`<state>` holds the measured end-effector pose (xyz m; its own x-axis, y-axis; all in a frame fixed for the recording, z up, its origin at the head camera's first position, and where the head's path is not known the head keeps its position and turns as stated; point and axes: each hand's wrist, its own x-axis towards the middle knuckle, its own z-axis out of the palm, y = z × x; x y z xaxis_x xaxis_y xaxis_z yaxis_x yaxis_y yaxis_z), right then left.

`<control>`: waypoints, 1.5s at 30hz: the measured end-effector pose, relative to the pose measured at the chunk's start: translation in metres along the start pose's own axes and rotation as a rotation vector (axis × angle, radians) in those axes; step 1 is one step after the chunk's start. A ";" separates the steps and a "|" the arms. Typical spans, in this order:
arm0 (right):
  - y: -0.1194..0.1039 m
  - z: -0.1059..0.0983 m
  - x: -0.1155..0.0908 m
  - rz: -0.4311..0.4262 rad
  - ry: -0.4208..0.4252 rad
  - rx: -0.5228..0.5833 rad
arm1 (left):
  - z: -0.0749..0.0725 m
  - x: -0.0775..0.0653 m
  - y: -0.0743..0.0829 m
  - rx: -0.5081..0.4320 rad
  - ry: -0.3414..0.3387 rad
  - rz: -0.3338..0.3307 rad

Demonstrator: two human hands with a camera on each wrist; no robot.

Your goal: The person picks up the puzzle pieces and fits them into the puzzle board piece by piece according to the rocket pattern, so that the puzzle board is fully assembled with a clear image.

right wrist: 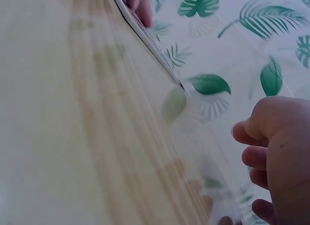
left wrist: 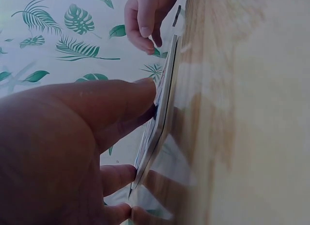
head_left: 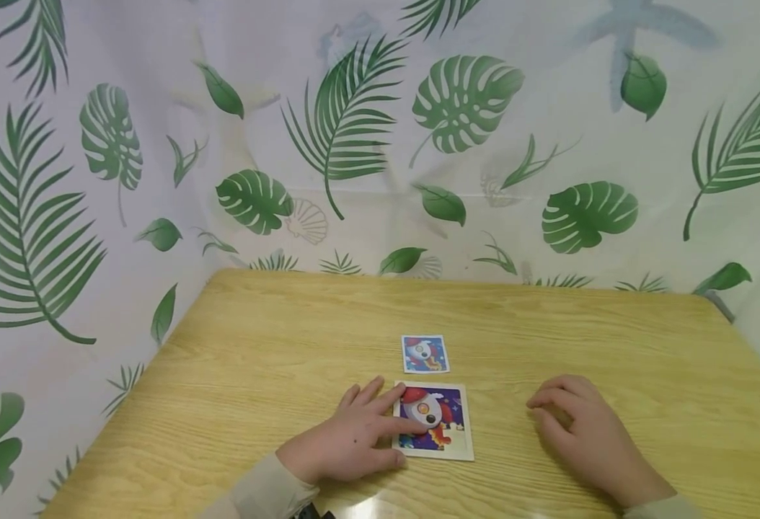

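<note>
A small square jigsaw puzzle [head_left: 448, 454] in a cream frame lies on the table, showing a white and red rocket on dark purple. Near its lower right corner, a pale patch of the backing shows. My left hand [head_left: 360, 436] rests on the puzzle's left side with fingers spread, the index finger reaching across the picture. From the left wrist, the puzzle's edge [left wrist: 167, 97] appears thin, with fingertips against it. To the right of the puzzle, my right hand [head_left: 584, 432] hovers close over the table, fingers loosely curled. Nothing shows between those fingers [right wrist: 254, 157] in the right wrist view.
Just behind the puzzle lies a small picture card [head_left: 425, 354] with a similar rocket on blue. The wooden table [head_left: 276, 339] reaches back to a white cloth [head_left: 367, 238] printed with green leaves, which also hangs along the left and right.
</note>
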<state>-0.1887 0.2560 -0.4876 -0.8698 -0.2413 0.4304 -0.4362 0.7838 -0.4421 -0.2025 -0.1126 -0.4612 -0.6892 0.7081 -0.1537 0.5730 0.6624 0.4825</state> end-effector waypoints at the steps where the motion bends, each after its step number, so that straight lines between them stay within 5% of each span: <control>1: 0.003 -0.004 -0.003 0.011 0.001 -0.001 | 0.000 0.000 0.000 0.001 0.000 0.001; 9: 0.032 -0.029 -0.021 0.096 -0.029 -0.027 | 0.000 0.001 0.000 0.009 0.000 0.006; 17: 0.042 -0.047 -0.030 0.164 -0.173 -0.055 | 0.000 0.003 -0.001 0.007 0.000 0.018; 23: 0.051 -0.050 -0.032 0.077 -0.223 -0.114 | -0.001 0.002 -0.002 0.005 0.001 0.018; 30: 0.057 -0.050 -0.033 -0.030 -0.166 -0.110 | 0.000 0.001 -0.001 -0.001 0.003 0.018; 45: 0.057 -0.047 -0.030 0.015 -0.182 -0.096 | 0.002 0.001 -0.004 0.014 0.005 0.012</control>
<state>-0.1763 0.3353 -0.4888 -0.9071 -0.3219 0.2714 -0.4066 0.8368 -0.3667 -0.2047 -0.1144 -0.4648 -0.6847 0.7146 -0.1437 0.5869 0.6574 0.4726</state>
